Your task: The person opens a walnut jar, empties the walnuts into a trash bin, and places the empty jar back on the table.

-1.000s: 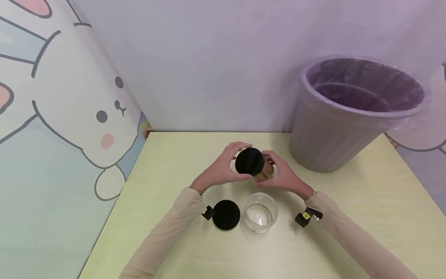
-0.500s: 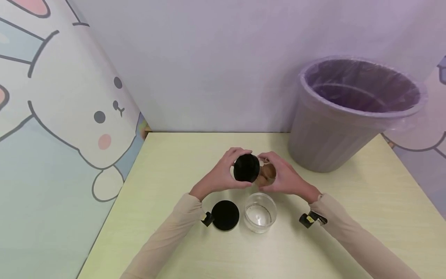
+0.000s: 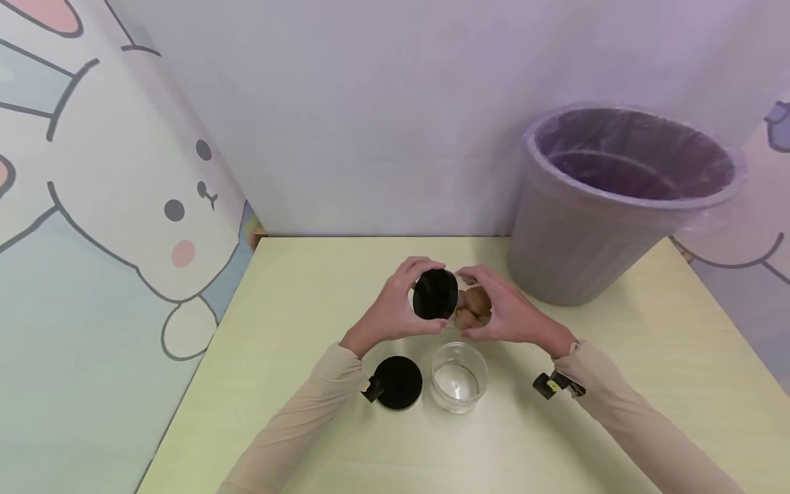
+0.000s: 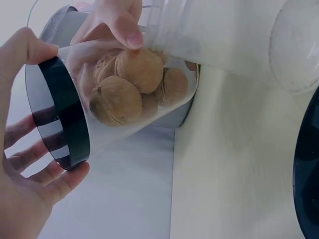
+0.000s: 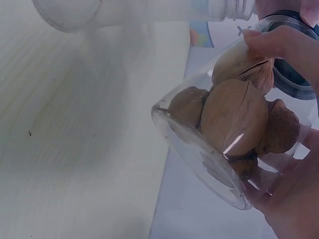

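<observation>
The left hand (image 3: 393, 310) gripped a black screw lid (image 4: 70, 114); the right hand (image 3: 511, 312) clasped the clear jar (image 5: 197, 152) of walnuts (image 5: 234, 119), held tilted above the table (image 3: 432, 453), beyond an uncovered jar (image 3: 458, 384) and a second lid (image 3: 398, 383); over the last second the clear jar had turned, showing more walnuts; that suggested lid work under way; whether the lid was free, I couldn't tell.
</observation>
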### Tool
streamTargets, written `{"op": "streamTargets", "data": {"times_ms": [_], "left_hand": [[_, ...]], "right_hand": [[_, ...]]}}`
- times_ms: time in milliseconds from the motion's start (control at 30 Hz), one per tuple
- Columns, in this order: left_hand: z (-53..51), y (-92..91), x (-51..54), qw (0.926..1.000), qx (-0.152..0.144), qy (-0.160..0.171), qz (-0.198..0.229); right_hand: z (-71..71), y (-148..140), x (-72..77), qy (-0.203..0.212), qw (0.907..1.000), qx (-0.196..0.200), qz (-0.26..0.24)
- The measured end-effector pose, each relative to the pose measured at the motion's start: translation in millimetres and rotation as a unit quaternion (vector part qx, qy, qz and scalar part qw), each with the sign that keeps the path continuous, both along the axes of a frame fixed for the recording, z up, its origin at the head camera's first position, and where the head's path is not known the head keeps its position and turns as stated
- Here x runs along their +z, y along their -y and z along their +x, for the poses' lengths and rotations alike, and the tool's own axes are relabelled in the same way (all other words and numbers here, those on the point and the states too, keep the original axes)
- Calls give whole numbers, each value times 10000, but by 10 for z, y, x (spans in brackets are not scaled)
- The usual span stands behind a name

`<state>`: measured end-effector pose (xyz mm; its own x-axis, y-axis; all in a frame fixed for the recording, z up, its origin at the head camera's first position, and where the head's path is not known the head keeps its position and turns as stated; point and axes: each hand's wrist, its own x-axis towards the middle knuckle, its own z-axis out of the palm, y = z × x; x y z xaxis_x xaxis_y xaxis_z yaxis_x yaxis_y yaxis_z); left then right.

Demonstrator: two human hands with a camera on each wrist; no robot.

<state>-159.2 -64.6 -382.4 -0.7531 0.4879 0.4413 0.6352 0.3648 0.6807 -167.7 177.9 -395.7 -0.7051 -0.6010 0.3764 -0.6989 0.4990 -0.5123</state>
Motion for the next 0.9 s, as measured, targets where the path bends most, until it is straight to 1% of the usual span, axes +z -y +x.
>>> {"op": "streamTargets", "data": {"times_ms": [133,267,400,567,667,767,833,900], "left_hand": [[-14,6,26,10000,-72,-28,20],[-31,-1,34,9998,-195,-22,44],[-38,-20,24,9994,-317,-159,56],[-8,-17,23,9985,-256,-453,181],[-6,-10,27,9980,-173,-523,298],[-24,-12,19,9984,10,-345,445],[-31,-14,10,9982,199,-140,543],[-27,-23,9,9972,394,95,623]], "right_hand": [[23,-5,6,201,9998,1,46],[52,-19,-22,457,9990,-18,-2],[90,-35,-44,461,9988,-124,-114],[116,-27,-43,203,9994,-155,-246],[114,-15,-52,-58,9993,-197,-323],[115,5,-61,-476,9975,-385,-360],[119,24,-61,-730,9952,-547,-350],[124,38,-61,-885,9931,-696,-327]]}}
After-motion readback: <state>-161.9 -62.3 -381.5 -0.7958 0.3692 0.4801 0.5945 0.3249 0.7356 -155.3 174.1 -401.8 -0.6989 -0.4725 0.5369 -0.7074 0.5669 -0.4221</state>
